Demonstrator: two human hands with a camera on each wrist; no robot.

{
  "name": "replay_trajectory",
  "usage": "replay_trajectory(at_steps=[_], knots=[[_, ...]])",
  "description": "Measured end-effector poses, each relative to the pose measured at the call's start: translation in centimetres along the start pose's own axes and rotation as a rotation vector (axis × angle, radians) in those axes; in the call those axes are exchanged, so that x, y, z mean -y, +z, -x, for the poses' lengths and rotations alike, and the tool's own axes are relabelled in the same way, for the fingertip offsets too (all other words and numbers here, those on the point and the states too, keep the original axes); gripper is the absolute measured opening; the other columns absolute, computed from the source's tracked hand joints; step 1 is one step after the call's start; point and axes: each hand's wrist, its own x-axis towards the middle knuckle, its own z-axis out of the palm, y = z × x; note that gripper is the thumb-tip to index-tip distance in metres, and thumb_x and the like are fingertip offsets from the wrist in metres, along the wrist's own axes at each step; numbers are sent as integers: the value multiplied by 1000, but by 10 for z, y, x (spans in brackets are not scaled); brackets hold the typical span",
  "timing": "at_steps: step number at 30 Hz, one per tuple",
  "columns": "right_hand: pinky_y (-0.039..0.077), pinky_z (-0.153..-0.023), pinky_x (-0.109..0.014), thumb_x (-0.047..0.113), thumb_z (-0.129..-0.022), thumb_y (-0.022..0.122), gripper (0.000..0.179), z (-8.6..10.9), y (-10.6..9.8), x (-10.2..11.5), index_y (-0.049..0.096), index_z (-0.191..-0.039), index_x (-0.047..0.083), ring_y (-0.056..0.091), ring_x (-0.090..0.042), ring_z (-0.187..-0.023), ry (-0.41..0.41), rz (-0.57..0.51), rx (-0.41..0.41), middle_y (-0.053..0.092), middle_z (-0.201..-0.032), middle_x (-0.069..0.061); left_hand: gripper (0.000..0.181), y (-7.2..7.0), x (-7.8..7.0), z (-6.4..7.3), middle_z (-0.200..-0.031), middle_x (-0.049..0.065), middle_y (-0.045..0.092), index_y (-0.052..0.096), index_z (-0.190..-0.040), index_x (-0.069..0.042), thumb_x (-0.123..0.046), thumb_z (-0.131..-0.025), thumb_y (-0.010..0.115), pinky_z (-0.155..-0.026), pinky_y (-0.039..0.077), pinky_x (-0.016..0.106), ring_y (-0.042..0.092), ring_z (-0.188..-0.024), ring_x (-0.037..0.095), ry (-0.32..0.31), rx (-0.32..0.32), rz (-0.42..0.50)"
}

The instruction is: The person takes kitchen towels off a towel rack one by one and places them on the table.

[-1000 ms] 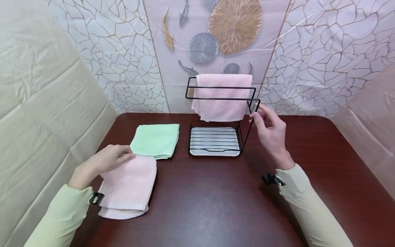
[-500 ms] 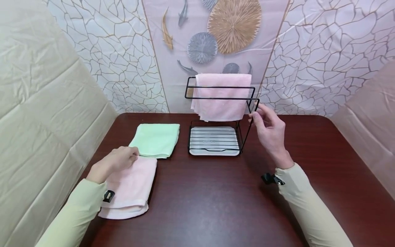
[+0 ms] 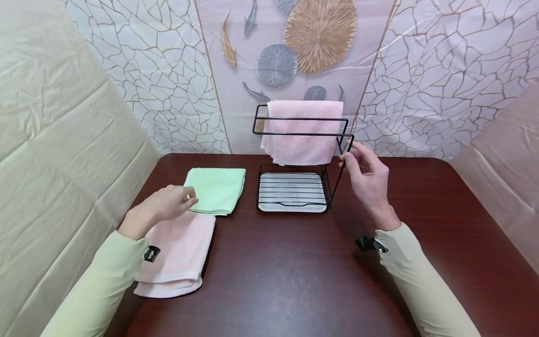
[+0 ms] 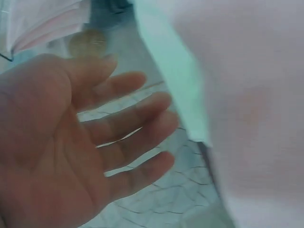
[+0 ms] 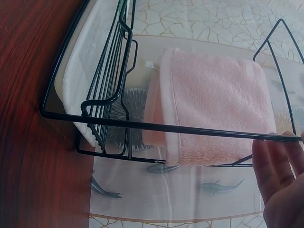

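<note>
The black wire rack (image 3: 303,134) stands upright on the dark table (image 3: 273,271) and serves as reference. On its rear top rail a pink towel (image 3: 305,152) hangs folded over; beneath, behind the lower wires, lies a white tray (image 3: 269,209). To the left of the rack, a short gap away, a folded green cloth (image 3: 221,189) lies flat; nearer the person than that cloth, and left of the rack, lies a folded pale pink cloth (image 3: 181,248). Right hand (image 3: 370,175): thumb and fingers pinch the rack's right upright. Left hand (image 3: 168,203): to the left of the rack, above the adjoining edges of the two folded cloths, fingers loosely bent and spread, nothing held; the left wrist view shows background between fingertips and cloth. Judgement: the step in hand is a reach to the cloths while the rack is steadied. The next move calls for a pinch on one cloth's edge, catching all its layers, with the right hand's hold maintained. Which cloth is meant cannot be determined.
</note>
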Motion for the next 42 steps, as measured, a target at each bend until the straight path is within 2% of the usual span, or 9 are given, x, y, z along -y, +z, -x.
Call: replay_trajectory(at_steps=[3,5,12,16,21,29,37,42], knots=[[48,-62,-12,-10,-90,60,33,1,0,1,65,-122,-3,64,-6,-70,4,14,-4,67,-82,-21,21,-13,-11,-2,-88,3,70,68,-100,-12,-28,-100,54,-75,50,40,64,-80,16,14,57,26],[48,-62,-11,-11,-90,60,33,1,0,2,65,-122,-3,65,-5,-70,5,22,-4,67,-82,-23,22,-22,-18,-4,-88,2,69,67,-101,-11,-29,-100,54,-75,50,40,63,-78,15,31,67,30],[47,-61,-12,-10,-91,60,32,0,-1,9,65,-121,-4,63,-5,-69,7,20,6,65,-83,-26,25,-46,-44,-8,-94,5,73,68,-104,-11,-31,-100,54,-83,51,45,68,-90,20,69,-6,28],[48,-62,-12,-11,-91,59,31,-1,0,22,65,-121,-6,61,-1,-69,1,10,16,65,-83,-24,26,-53,-56,-9,-97,5,73,68,-105,-11,-32,-100,54,-85,51,44,68,-93,21,82,-19,45],[49,-63,-11,-11,-90,59,31,-2,1,32,65,-120,-6,62,-1,-69,-2,15,21,66,-82,-22,26,-59,-67,-11,-96,3,72,68,-106,-11,-32,-100,54,-83,51,42,67,-90,19,98,-55,36],[49,-63,-12,-12,-90,59,30,-2,1,32,64,-119,-8,63,-6,-69,-12,16,15,63,-82,-30,23,-86,-87,-23,-88,0,70,67,-104,-11,-29,-101,52,-76,50,39,62,-78,16,159,-190,36],[49,-63,-13,-11,-90,60,31,0,2,12,64,-120,-6,63,-4,-69,-3,-5,3,68,-83,-19,19,-104,-116,-38,-85,-1,70,68,-97,-14,-26,-100,54,-74,48,34,61,-75,16,192,-343,74],[51,-63,-14,-11,-90,60,31,-1,1,14,64,-120,-6,64,-6,-69,-10,-5,10,66,-83,-24,28,-113,-131,-59,-68,1,53,58,-78,-12,-25,-101,49,-63,38,30,47,-64,16,242,-497,80]])
